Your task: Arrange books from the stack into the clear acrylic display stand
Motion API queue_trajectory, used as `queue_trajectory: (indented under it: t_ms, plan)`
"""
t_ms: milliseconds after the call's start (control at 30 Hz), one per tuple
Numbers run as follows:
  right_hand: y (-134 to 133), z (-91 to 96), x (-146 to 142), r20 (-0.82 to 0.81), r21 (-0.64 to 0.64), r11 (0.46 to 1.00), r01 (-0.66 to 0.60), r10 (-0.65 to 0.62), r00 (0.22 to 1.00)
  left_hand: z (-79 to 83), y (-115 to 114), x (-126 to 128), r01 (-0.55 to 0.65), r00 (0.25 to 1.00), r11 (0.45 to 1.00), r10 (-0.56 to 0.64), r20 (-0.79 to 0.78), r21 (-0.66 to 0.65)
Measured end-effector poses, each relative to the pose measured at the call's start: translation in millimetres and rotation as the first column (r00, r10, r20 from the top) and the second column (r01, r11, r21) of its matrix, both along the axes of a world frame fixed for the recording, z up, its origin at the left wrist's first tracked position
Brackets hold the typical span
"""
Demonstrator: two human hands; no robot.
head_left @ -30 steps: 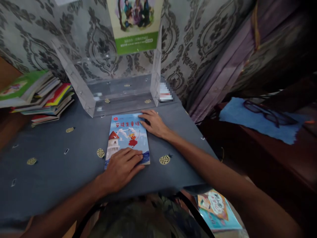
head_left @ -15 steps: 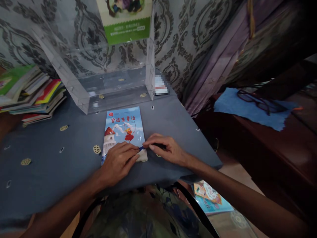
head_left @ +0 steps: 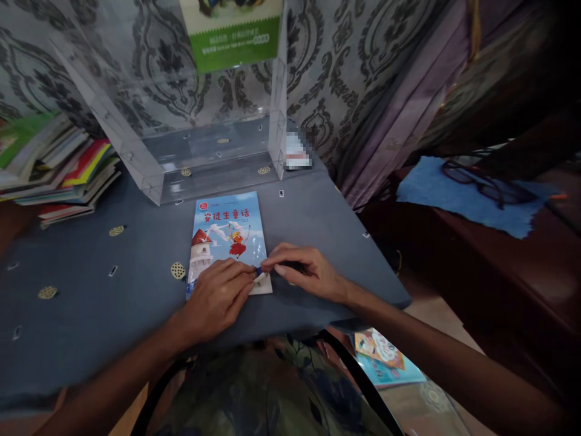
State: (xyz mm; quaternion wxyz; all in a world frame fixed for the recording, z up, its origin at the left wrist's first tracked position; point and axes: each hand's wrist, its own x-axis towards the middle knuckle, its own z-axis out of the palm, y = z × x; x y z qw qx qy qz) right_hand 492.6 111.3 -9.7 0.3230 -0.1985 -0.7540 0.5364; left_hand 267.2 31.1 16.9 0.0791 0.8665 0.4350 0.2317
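A blue picture-covered book (head_left: 229, 215) with red Chinese characters lies flat and closed on the table. Over its lower part, my left hand (head_left: 222, 287) rests with fingers pressed together. Its fingertips meet the blue end of a slim, dark pen-like thing (head_left: 259, 272). My right hand (head_left: 308, 272) pinches the same thing from the right, just past the book's lower right edge. Most of this slim thing is hidden by the fingers, so its exact kind is unclear.
A clear acrylic rack (head_left: 152, 178) stands behind the book, holding a green-edged book (head_left: 238, 45). Stacked books (head_left: 68, 172) sit at left. Dark-framed glasses (head_left: 481, 181) lie on a blue cloth (head_left: 422, 184) at right. More books (head_left: 385, 360) show below the table's edge (head_left: 403, 301).
The camera view has shifted slightly. Both hands keep nearly the same place and grip on the slim thing, and the book stays put.
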Motion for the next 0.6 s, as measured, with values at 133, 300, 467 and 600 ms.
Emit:
queue_trajectory:
  t_ms: [133,300,467,600]
  plan:
    - [-3.6,2.7,0.7,0.012,0.034,0.999,-0.027,0.026,1.000,-2.6,-3.5,2.5,0.003,0.999,0.997,0.001,-0.055,0.075]
    - [-16.0,4.0,4.7,0.104,0.282,0.959,-0.029,-0.001,0.995,-8.4,-8.4,5.7,0.019,0.986,0.976,0.018,-0.169,0.216]
    - [-31.2,2.2,12.2,0.148,0.597,0.799,-0.070,-0.024,0.989,-19.1,-18.1,0.9,0.070,0.967,0.964,-0.002,-0.254,0.256]
    - [-39.2,2.6,13.9,0.179,0.684,0.725,-0.080,-0.060,0.982,-20.8,-24.2,-0.5,0.106,0.959,0.965,-0.035,-0.280,0.241]
